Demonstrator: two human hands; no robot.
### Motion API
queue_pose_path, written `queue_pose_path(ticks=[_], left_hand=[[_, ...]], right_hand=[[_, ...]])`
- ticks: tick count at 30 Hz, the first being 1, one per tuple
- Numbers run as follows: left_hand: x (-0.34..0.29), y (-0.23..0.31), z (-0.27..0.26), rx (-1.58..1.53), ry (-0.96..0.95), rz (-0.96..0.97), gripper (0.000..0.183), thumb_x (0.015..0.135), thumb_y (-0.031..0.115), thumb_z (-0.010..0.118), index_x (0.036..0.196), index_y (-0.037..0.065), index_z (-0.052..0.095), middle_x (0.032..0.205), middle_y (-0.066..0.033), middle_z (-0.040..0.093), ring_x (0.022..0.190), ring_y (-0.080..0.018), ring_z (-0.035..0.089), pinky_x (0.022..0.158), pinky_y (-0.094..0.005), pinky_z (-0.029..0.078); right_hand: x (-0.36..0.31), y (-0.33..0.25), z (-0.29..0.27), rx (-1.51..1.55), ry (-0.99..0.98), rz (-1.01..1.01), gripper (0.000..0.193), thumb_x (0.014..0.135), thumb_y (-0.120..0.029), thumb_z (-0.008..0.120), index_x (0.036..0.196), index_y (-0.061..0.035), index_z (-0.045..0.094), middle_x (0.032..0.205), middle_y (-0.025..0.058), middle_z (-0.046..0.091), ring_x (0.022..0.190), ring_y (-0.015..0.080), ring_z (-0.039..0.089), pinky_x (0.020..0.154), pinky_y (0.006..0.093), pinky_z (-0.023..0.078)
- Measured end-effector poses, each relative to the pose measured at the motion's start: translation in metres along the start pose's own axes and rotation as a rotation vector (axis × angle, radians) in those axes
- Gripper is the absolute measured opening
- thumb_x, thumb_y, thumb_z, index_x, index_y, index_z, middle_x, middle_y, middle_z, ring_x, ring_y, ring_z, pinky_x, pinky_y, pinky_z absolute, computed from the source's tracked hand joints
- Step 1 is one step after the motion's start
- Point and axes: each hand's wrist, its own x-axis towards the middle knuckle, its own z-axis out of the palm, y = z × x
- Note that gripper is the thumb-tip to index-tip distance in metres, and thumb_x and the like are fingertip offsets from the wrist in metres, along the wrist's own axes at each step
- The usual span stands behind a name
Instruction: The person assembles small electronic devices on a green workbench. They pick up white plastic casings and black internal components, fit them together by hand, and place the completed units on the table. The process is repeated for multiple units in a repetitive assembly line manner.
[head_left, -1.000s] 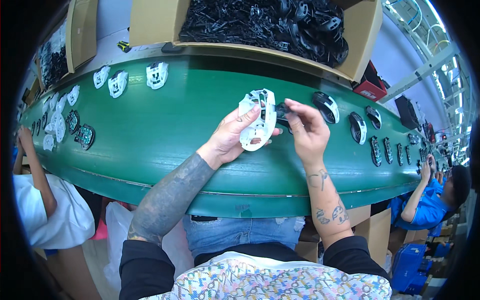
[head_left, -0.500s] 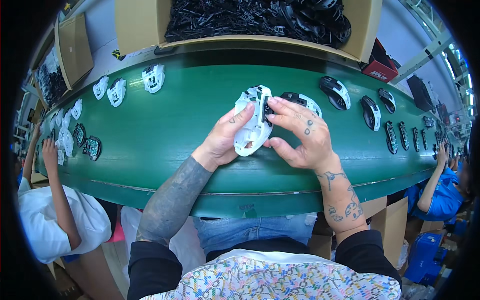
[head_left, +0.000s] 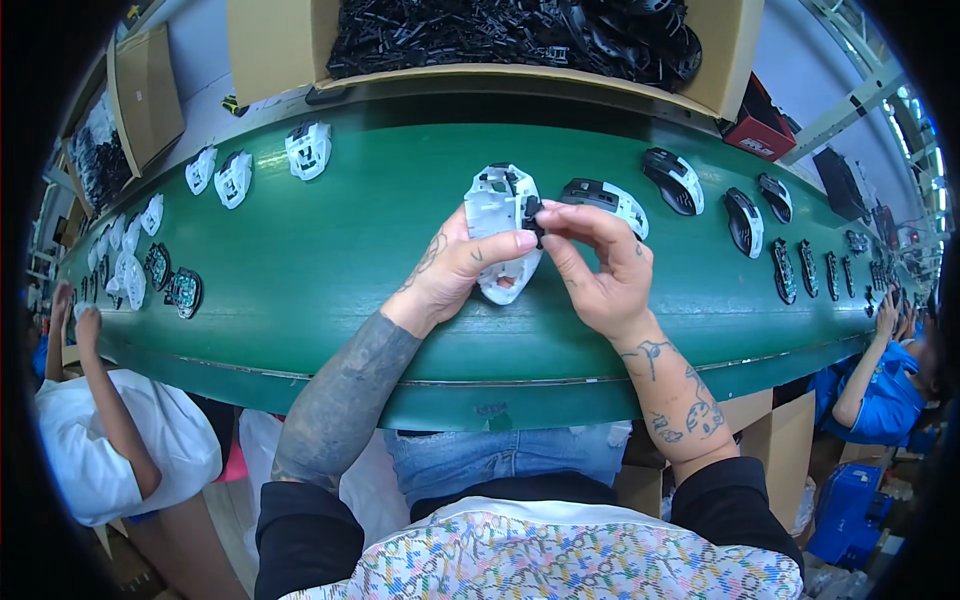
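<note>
Green and curved by the lens, the long table (head_left: 330, 260) runs across the view, with a person in a white top (head_left: 130, 440) at its left end and a lamp-lit metal frame (head_left: 850, 100) beyond its right. Behind it stands a cardboard box (head_left: 275, 50) of black parts (head_left: 450, 42). Black-and-white mice (head_left: 673, 183) lie to the right, pale shells (head_left: 308, 152) to the left. Mid-table, a white shell (head_left: 490, 215) is held up in the left hand (head_left: 445, 272), clasped firmly; the thumb has crossed from its left side to its right edge. The right hand (head_left: 618, 282) has drawn spread fingers into a pinch on a black strip (head_left: 532, 212) (its exact shape is hard to make out) along that edge, so the work seems narrowed to that strip.
</note>
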Motion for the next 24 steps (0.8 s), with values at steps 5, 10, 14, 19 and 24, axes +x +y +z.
queue_pose_path(ticks=[5, 10, 14, 19, 24], left_hand=[[0.001, -0.007, 0.000, 0.012, 0.059, 0.064, 0.071, 0.074, 0.021, 0.078, 0.129, 0.004, 0.035, 0.108, -0.0080, 0.057, 0.088, -0.0115, 0.059, 0.063, -0.0239, 0.051], [0.005, -0.014, -0.002, 0.297, 0.152, 0.256, 0.083, 0.072, 0.026, 0.082, 0.129, -0.002, 0.029, 0.114, -0.0117, 0.052, 0.103, -0.0164, 0.056, 0.074, -0.0281, 0.054], [0.003, -0.016, 0.001, 0.267, 0.135, 0.291, 0.085, 0.072, 0.028, 0.082, 0.130, -0.001, 0.027, 0.116, -0.0129, 0.050, 0.107, -0.0181, 0.054, 0.083, -0.0291, 0.052], [-0.002, -0.001, 0.004, 0.140, 0.072, 0.113, 0.087, 0.072, 0.024, 0.081, 0.132, -0.001, 0.024, 0.118, -0.0131, 0.048, 0.108, -0.0189, 0.053, 0.093, -0.0314, 0.046], [0.001, -0.008, -0.004, 0.253, 0.049, 0.173, 0.088, 0.071, 0.020, 0.079, 0.133, -0.002, 0.022, 0.117, -0.0123, 0.048, 0.109, -0.0183, 0.051, 0.092, -0.0319, 0.046]], right_hand=[[0.000, -0.005, 0.006, 0.102, -0.003, 0.226, 0.028, 0.083, -0.001, 0.067, 0.111, -0.0011, 0.063, 0.108, 0.0101, 0.060, 0.097, 0.0174, 0.063, 0.078, 0.0282, 0.056], [-0.001, 0.005, 0.000, 0.067, -0.022, 0.237, 0.025, 0.084, -0.003, 0.066, 0.109, -0.0044, 0.065, 0.103, 0.0079, 0.061, 0.094, 0.0149, 0.062, 0.076, 0.0262, 0.054], [0.000, 0.007, 0.001, 0.012, -0.025, 0.189, 0.025, 0.083, -0.001, 0.065, 0.108, -0.0055, 0.067, 0.099, 0.0074, 0.061, 0.086, 0.0144, 0.061, 0.071, 0.0256, 0.052], [0.001, 0.001, -0.001, -0.041, -0.041, 0.166, 0.026, 0.083, -0.001, 0.066, 0.108, -0.0071, 0.068, 0.096, 0.0076, 0.061, 0.083, 0.0158, 0.061, 0.072, 0.0260, 0.051], [0.003, -0.004, -0.002, -0.179, -0.078, 0.052, 0.030, 0.082, 0.001, 0.066, 0.110, -0.0095, 0.068, 0.095, 0.0081, 0.060, 0.081, 0.0178, 0.062, 0.070, 0.0267, 0.052]])
